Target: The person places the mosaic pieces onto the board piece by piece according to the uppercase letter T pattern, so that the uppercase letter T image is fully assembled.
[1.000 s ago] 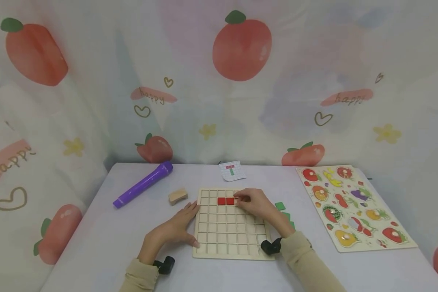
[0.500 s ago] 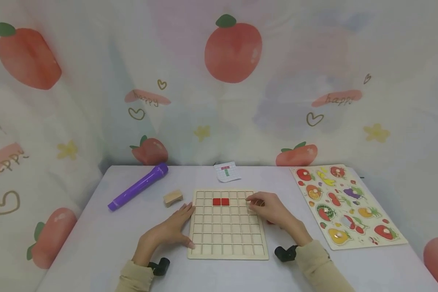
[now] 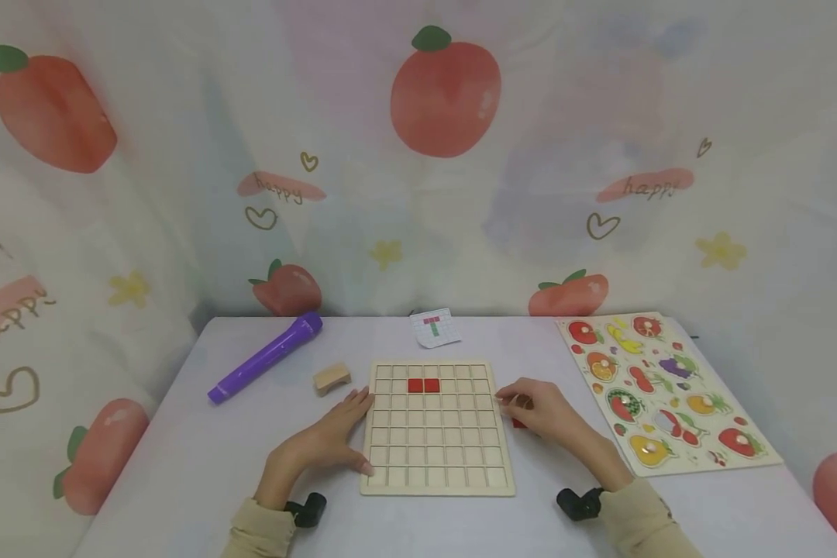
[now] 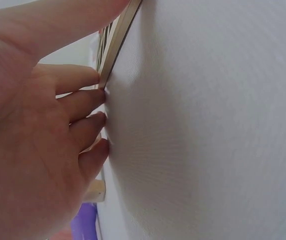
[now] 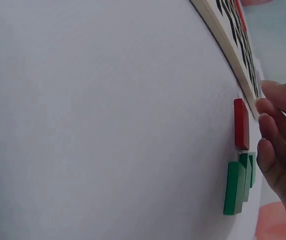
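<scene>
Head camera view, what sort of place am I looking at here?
Probably a play or learning corner: a fruit-printed cloth hangs behind the white table, a fruit puzzle board lies on the right, and a wooden grid board holds two red tiles.

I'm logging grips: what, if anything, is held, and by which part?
Nothing visibly gripped: the left hand touches the wooden grid board at its left edge; the right hand appears empty.

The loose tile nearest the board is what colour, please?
The tile is red, clearest in right wrist view.
</scene>
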{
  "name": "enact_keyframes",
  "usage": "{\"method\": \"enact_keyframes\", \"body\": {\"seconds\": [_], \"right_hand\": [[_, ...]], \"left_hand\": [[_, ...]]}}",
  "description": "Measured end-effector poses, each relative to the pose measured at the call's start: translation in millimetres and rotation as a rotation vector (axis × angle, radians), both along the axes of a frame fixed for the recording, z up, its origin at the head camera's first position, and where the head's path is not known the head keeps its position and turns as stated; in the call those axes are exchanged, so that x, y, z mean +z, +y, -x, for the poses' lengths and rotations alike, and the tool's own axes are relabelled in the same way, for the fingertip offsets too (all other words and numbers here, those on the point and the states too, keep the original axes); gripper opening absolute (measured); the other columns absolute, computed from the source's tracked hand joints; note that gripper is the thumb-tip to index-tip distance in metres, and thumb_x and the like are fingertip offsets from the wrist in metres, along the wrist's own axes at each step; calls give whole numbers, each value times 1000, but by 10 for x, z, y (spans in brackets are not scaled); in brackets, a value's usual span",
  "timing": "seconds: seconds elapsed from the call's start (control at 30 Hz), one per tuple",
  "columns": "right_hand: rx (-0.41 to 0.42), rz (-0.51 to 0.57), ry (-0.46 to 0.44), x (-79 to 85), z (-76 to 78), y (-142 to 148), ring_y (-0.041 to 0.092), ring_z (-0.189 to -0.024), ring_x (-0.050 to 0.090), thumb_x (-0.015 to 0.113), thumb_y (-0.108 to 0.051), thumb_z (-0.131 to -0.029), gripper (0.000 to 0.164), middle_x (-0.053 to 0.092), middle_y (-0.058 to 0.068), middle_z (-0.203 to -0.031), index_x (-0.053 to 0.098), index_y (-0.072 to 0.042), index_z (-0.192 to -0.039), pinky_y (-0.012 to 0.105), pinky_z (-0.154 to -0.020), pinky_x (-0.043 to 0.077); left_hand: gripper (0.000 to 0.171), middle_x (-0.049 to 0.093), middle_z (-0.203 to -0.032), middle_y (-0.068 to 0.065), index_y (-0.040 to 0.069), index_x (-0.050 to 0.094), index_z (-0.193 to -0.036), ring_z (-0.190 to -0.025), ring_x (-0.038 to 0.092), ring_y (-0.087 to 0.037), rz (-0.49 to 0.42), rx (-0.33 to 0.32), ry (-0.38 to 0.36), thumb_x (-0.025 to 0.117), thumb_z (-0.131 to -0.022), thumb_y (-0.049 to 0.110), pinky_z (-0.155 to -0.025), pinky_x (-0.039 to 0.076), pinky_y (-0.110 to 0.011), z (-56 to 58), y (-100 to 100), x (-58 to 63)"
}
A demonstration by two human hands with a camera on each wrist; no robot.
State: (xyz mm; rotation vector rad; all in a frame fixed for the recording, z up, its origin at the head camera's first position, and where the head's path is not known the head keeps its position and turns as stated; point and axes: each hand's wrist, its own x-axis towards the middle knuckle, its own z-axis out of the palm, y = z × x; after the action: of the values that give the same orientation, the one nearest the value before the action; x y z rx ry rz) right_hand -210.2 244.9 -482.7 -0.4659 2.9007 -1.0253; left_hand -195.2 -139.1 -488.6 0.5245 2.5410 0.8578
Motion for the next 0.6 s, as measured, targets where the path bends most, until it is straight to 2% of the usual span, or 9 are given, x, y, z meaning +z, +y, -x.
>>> {"method": "enact_keyframes", "body": {"seconds": [0.2, 0.37, 0.6], "right_hand": [[3, -48, 37, -36, -60, 146, 8, -79, 57, 79, -8, -89, 20, 70, -6, -90, 78, -8, -108, 20, -69, 54], [33, -71, 38, -15, -79, 225, 9, -81, 58, 79, -7, -88, 21, 72, -3, -96, 78, -7, -109, 21, -71, 55], [48, -99, -17, 10, -69, 228, 10, -76, 51, 83, -11, -86, 22, 62, -3, -87, 78, -7, -107, 19, -62, 46]], "left_hand": [[120, 15, -173, -12, 4, 25, -163, -160, 10, -34, 4, 9, -4, 94, -69, 33, -130, 13, -56, -4, 15, -34], [120, 15, -173, -14, 3, 25, -163, -160, 10, -35, -1, 15, -11, 94, -69, 32, -130, 13, -56, -26, 12, 2], [119, 15, -173, -13, 4, 25, -163, -160, 10, -34, 0, 9, 2, 94, -70, 32, -131, 13, -55, -14, -3, 17]]}}
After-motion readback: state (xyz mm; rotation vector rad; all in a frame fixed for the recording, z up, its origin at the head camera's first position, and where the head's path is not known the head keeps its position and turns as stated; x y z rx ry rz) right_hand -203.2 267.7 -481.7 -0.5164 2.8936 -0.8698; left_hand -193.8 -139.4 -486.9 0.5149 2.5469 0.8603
